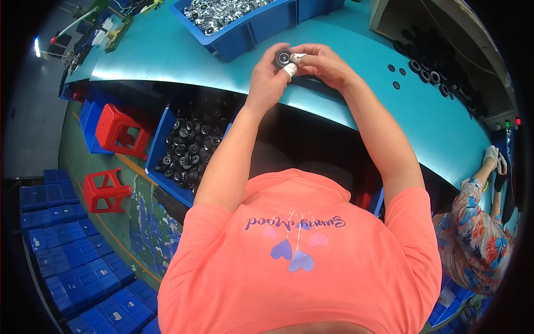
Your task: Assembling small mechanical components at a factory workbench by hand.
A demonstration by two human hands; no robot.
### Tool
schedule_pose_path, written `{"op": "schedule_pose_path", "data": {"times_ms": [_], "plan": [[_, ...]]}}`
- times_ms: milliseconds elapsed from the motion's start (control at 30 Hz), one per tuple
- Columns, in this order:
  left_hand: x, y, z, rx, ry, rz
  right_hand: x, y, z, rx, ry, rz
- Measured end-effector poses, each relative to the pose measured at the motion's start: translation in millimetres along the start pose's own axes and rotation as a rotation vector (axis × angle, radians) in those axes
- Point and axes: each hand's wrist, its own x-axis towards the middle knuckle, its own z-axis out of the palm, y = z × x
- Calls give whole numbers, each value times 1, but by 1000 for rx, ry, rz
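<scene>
Over the near edge of the teal worktable [167, 61], my two hands meet around a small black wheel [283, 57] with a silvery hub. My left hand [268, 79] grips it from the left, its taped thumb on the near side. From the right, my right hand [325, 65] closes on the wheel's edge with its fingertips, one of them wrapped in white tape. A blue bin [236, 45] full of shiny metal-looking parts stands just beyond my hands.
Below the table at left, a blue crate [157, 146] holds many black wheels. Black rings [425, 75] and discs lie at right, near a machine housing. Red stools [107, 191] and stacked blue boxes [72, 239] stand left. A co-worker's gloved hands [492, 156] are at far right.
</scene>
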Motion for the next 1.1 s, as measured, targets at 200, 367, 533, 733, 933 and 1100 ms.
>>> {"op": "schedule_pose_path", "data": {"times_ms": [200, 367, 533, 733, 933, 1100], "plan": [[0, 7, -4, -32, -69, 26, -1, -7, 3, -94, 50, 20], [4, 11, -10, 29, -72, -93, 2, -11, -1, -85, 75, 80], [8, -4, -3, 60, -8, 120, -1, -14, 10, -109, 148, 35], [13, 8, -8, 33, -74, -37, 5, -14, 4, -251, 191, 28], [20, 1, -24, -321, -27, -167, 6, -12, 7, 3, 183, 20], [24, -2, -32, -407, -52, -192, 6, -13, 13, -126, 123, 51]]}}
